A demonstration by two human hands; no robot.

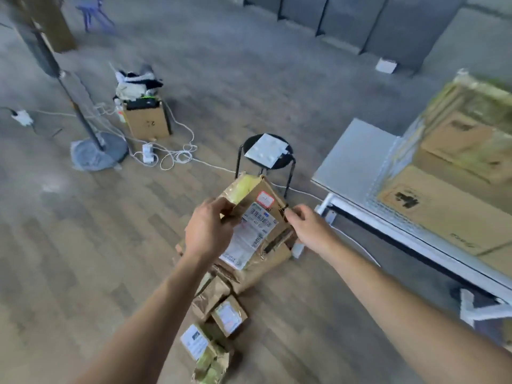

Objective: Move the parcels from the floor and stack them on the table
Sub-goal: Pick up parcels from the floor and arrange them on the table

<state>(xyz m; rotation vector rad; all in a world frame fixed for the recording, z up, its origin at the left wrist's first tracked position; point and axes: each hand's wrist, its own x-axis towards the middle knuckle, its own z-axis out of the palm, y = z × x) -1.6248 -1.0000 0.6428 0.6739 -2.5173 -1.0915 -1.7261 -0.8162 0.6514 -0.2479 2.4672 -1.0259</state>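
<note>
Brown parcel [256, 214], white label, black stool [266, 159]

two hands: a left hand [210, 231] and a right hand [307, 228]. one held parcel [257, 214] between them. about five more on the floor, though blur makes the tally loose: one large brown parcel [266, 263], one crumpled paper parcel [209, 297], one small labelled parcel [230, 314], one white-labelled parcel [195, 340], one yellow-taped parcel [212, 367]. one table [357, 156], bearing at least two cardboard boxes: a flat box [448, 217] and an upper box [465, 145]. one stool [249, 144] with one grey panel [267, 151]. one open carton [146, 121]. one stand [97, 153]. two power strips [148, 153] [23, 117].
</note>
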